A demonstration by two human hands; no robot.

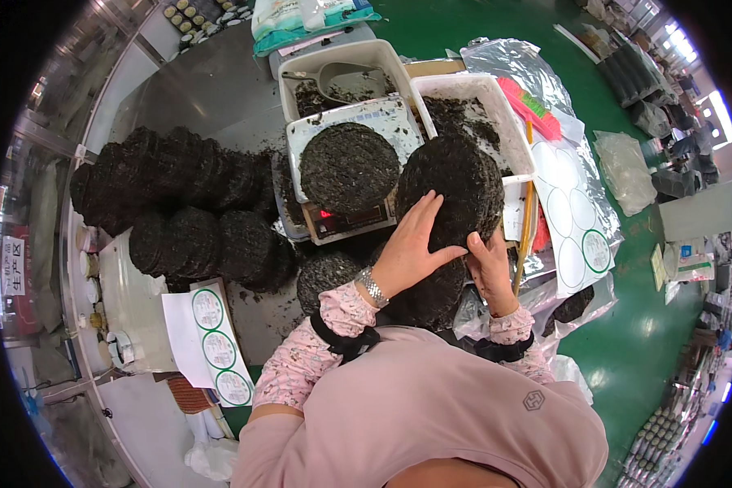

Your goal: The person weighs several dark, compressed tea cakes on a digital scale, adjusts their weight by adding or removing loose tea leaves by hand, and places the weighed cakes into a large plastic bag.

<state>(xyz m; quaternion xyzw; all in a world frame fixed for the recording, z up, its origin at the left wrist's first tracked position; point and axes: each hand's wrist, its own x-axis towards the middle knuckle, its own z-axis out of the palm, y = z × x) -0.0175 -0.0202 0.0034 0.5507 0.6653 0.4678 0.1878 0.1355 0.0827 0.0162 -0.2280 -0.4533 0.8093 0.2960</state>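
Note:
A stack of round, dark pressed cakes (451, 174), which look like dried seaweed, leans in front of me. My left hand (416, 235) rests on its face, fingers extended and thumb apart. At the stack's lower right edge, my right hand (491, 268) curls around the side with its thumb up; its other fingers are partly hidden. Just left of the stack, a single round cake (349, 168) lies on a digital scale (390, 116) with a lit red display. More dark cakes (424, 305) show below my hands, partly covered by my left arm.
Rows of stacked cakes (165, 177) stand on the metal table (213, 91) at left. Behind the scale are a white bin (341, 52) with a scoop (348, 82) and another white bin (527, 161) with dark flakes. A pink brush (531, 110) and label sheets (570, 201) lie at right.

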